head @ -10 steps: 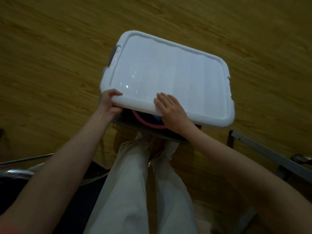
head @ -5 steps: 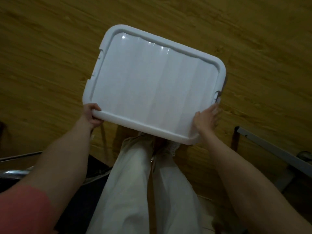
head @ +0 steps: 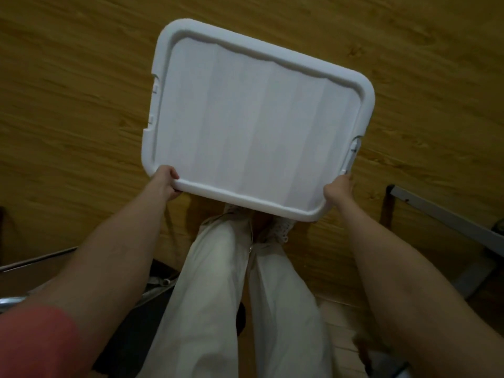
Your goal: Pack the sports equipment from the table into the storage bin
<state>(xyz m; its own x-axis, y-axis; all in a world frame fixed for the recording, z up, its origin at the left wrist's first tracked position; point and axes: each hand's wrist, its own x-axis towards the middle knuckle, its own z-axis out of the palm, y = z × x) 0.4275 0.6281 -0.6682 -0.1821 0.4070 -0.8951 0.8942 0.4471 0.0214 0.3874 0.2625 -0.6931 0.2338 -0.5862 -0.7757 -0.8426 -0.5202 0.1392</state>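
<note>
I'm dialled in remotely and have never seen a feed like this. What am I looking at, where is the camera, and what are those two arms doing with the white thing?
There is no machine here. The picture comes from one wide-angle camera worn on a person's head, looking down past their own arms and pale trousers to a wooden floor.

The white thing is the lid of a storage bin, flat and ribbed with a raised rim. The left hand grips its near left corner, fingers curled round the edge. The right hand is at the near right corner, by a grey latch; how its fingers lie is hard to tell.

The lid hides the bin itself and whatever is in it. A metal frame shows at the right edge.
</note>
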